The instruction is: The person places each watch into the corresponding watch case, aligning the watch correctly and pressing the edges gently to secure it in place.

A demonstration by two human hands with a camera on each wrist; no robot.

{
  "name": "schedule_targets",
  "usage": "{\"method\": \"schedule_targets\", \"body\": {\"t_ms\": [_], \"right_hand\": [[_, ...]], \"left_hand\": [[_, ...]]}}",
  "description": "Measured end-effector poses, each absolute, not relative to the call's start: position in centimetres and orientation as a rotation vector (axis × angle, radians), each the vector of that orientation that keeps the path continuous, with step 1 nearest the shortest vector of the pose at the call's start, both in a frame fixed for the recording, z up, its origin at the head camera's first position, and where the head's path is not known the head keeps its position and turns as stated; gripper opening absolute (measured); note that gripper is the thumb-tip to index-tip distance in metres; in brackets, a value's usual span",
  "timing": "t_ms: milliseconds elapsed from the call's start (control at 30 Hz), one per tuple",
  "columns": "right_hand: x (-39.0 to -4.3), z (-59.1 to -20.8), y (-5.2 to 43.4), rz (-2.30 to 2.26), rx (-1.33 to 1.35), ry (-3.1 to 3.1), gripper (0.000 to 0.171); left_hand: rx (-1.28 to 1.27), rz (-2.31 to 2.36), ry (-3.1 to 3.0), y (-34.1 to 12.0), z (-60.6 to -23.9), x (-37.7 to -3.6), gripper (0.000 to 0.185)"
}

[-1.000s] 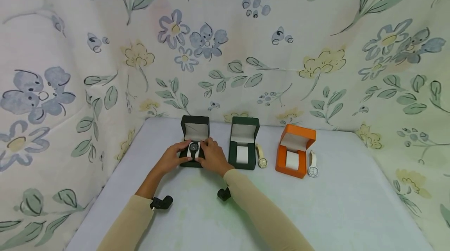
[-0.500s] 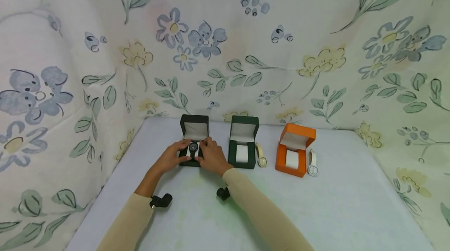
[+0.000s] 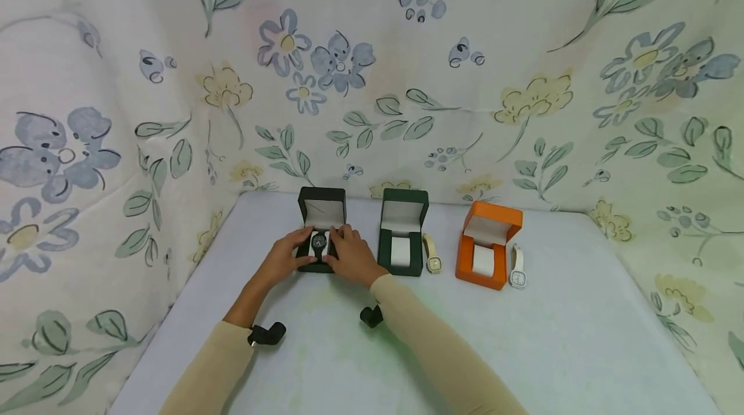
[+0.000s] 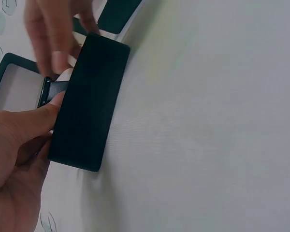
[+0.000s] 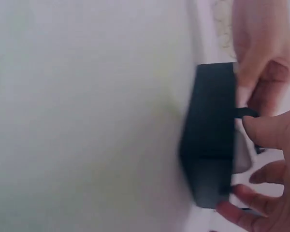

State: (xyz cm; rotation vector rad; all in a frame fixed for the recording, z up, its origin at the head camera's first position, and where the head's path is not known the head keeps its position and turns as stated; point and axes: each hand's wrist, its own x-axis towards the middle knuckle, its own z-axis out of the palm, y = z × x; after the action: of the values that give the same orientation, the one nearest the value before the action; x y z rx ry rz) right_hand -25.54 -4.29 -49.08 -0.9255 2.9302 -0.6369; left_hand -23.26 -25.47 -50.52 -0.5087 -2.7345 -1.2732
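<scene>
A black wristwatch (image 3: 319,242) sits round a white cushion (image 3: 328,251) in the black watch box (image 3: 323,212), whose lid stands up at the back. My left hand (image 3: 283,257) holds the cushion's left side, its thumb nearest me by the strap. From the right, my right hand (image 3: 353,259) grips the other side, fingers at the far edge and thumb near the strap's lower end. In the left wrist view the box's front wall (image 4: 89,104) hides most of the cushion. The right wrist view shows the right thumb against the dark strap (image 5: 245,112).
Right of the black box stands an open green watch box (image 3: 401,202) with a bare white cushion, a gold watch (image 3: 433,264) beside it. Farther right are an open orange box (image 3: 494,216) and a white watch (image 3: 518,277). Floral cloth (image 3: 407,79) hangs behind the white table (image 3: 552,350).
Both hands stay on the cushion and watch in the black box, with hardly any movement. The head view shifts very slightly.
</scene>
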Motion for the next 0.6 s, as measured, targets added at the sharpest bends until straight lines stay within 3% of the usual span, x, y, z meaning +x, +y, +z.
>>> {"method": "schedule_targets", "body": {"t_ms": [300, 433, 600], "right_hand": [[-26.6, -43.7, -3.4, -1.286, -1.116, 3.165, 0.021], [-28.0, -42.1, -3.3, -1.433, -1.121, 3.251, 0.02], [-29.8, -41.6, -3.4, -1.396, -0.911, 3.116, 0.033]], "left_hand": [[-0.254, -1.471, -2.542, -26.1, -51.1, -22.3, 0.082], [-0.211, -1.572, -2.587, -26.4, -50.9, -22.1, 0.09], [-0.179, -1.645, -2.647, -26.4, -51.0, -22.1, 0.088]]}}
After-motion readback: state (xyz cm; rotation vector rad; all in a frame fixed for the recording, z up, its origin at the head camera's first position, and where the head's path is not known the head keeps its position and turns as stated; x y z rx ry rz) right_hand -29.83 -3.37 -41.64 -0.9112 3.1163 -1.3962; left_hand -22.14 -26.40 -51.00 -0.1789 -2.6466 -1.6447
